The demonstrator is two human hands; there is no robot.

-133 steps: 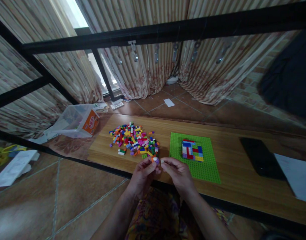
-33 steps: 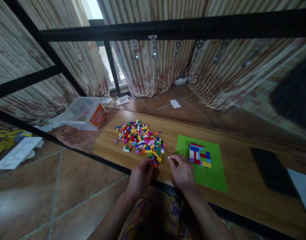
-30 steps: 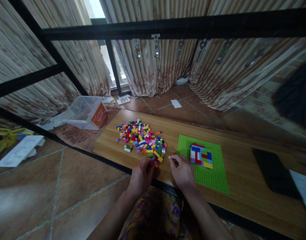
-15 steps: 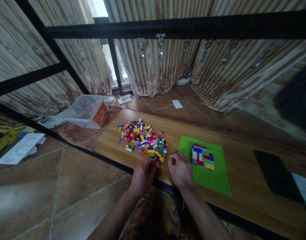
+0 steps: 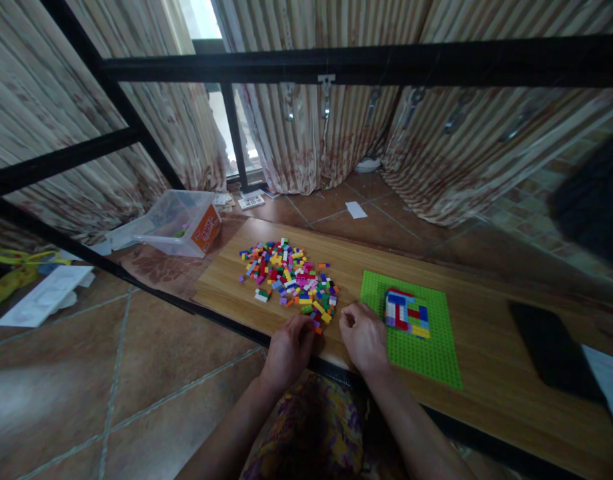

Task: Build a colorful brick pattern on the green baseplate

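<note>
A heap of small coloured toy bricks (image 5: 291,270) lies spread over the wooden board. At its near edge is my left hand (image 5: 289,347), fingers curled down beside a few red, orange and purple bricks; whatever its fingertips hold is hidden. My right hand (image 5: 362,335) is closed in a loose pinch between the heap and the green baseplate (image 5: 429,363), and I cannot make out anything in it. On that baseplate sits a low block of joined bricks (image 5: 406,313) in blue, red, white and yellow, just right of my right hand.
The wooden board (image 5: 486,320) carries a dark flat object (image 5: 551,347) and a white sheet (image 5: 606,380) at its right. A clear plastic tub (image 5: 179,223) with an orange label stands beyond its left end. A black metal bar (image 5: 336,65) crosses in front of the curtains.
The view has shifted slightly. Both hands stay almost where they were, with the same curled fingers. The bricks and the built block look unchanged.
</note>
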